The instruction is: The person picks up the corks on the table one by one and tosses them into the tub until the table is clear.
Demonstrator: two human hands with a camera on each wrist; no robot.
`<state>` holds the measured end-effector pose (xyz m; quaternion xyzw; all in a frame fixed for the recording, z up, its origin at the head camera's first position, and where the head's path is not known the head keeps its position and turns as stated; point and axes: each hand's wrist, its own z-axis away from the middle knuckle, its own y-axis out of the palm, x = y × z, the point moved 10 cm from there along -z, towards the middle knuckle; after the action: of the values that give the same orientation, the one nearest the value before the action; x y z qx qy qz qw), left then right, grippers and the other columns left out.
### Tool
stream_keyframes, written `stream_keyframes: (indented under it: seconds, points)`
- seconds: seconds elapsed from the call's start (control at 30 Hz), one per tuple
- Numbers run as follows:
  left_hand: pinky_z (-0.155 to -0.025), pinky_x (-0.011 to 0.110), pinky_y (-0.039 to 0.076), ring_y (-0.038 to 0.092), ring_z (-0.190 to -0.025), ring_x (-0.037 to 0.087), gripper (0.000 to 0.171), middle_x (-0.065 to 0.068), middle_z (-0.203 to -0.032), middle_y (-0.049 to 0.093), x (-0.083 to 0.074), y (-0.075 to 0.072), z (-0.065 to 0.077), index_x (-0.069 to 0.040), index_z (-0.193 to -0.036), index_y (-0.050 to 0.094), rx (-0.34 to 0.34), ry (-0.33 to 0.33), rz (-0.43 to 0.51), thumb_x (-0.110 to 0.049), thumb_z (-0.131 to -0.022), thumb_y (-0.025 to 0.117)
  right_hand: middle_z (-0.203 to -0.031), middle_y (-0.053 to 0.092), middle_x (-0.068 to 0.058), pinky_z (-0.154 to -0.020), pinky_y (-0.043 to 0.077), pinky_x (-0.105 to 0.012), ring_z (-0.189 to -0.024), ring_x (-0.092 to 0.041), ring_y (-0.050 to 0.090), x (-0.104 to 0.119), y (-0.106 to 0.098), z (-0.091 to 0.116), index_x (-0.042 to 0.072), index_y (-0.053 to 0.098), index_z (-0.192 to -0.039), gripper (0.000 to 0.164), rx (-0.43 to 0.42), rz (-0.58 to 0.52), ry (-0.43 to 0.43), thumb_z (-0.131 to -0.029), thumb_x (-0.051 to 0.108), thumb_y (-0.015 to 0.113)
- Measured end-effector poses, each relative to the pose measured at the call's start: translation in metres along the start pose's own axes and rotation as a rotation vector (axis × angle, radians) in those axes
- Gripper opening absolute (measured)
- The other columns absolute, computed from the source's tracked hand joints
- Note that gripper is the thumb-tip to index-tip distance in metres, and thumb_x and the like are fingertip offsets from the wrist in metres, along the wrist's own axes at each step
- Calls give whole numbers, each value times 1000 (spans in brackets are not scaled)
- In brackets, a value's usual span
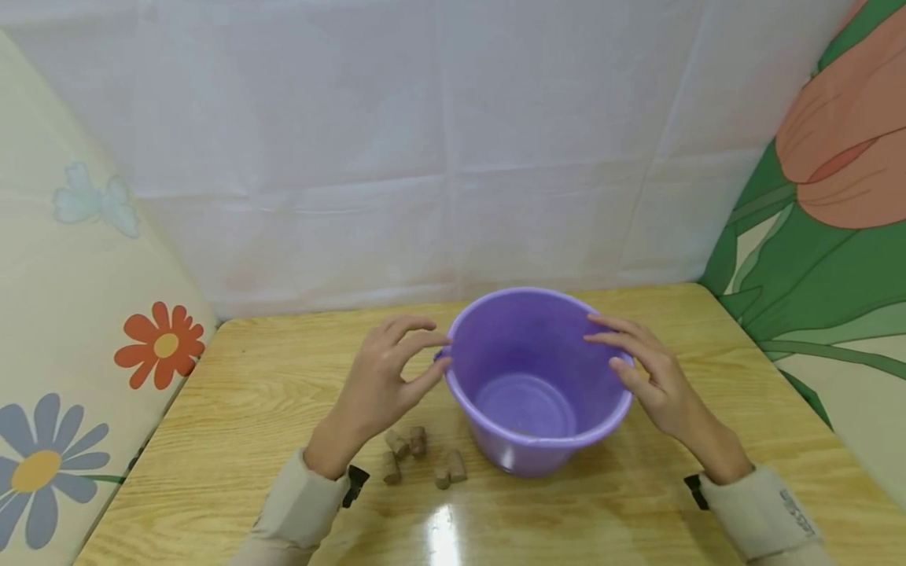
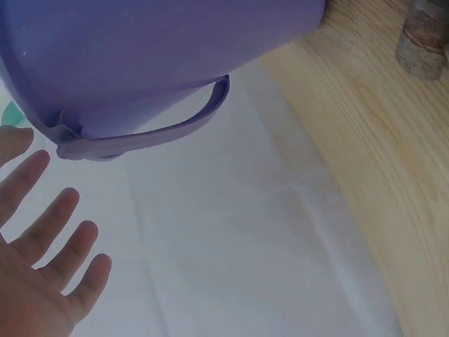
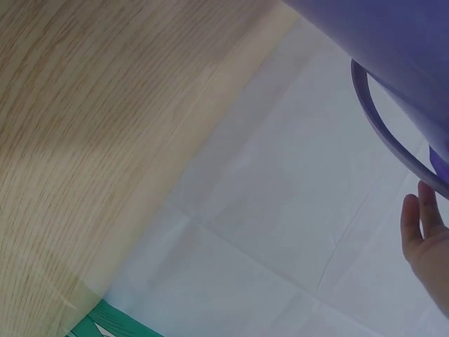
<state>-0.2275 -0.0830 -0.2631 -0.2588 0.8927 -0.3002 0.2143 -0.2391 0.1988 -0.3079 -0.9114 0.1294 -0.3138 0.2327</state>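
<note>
A purple plastic bucket [image 1: 534, 452] stands upright on the wooden table, with only its bare bottom and inner wall visible inside. Beside its left rim is my left hand [image 1: 378, 377], fingers spread and loosely bent. The left wrist view shows the bucket's handle [image 2: 161, 135] hanging along the side, with a narrow gap between the fingertips and the rim. At the right rim my right hand [image 1: 654, 377] reaches with extended fingers, their tips over the edge. In the right wrist view those fingers [image 3: 412, 217] are close to the handle [image 3: 382, 126]; contact is unclear.
Several short brown cylinders [image 1: 418, 442], like cut pieces of branch, lie left of the bucket's base on the table [image 1: 283, 393]. White cloth [image 1: 340, 157] hangs behind the table. Flower-patterned panels [image 1: 835, 299] flank both sides.
</note>
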Motion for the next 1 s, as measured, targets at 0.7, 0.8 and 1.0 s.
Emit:
stream_keyframes:
  seconds: [0.7,0.8,1.0]
  points:
    - [-96,49,49,62,-109,29,24,9,-113,69,17,-14,21,-13,-105,73,18,-54,-43,-19,-83,79,-142,55,-15,-116,28,-18,-140,-14,43,0,0,1,4,67,-122,41,-3,1,1,-87,-8,50]
    - [-93,49,51,62,-108,29,25,9,-111,69,17,-15,23,-12,-104,73,10,-38,-54,-18,-81,80,-142,55,-15,-116,28,-18,-140,-13,43,0,0,1,4,67,-122,41,-4,0,3,-87,-8,50]
    - [-90,49,51,62,-107,28,27,9,-112,69,21,-14,27,-12,-104,73,38,-47,-66,-18,-80,81,-142,55,-16,-116,28,-19,-140,-17,44,0,0,0,3,67,-122,40,-6,-1,0,-87,-8,51]
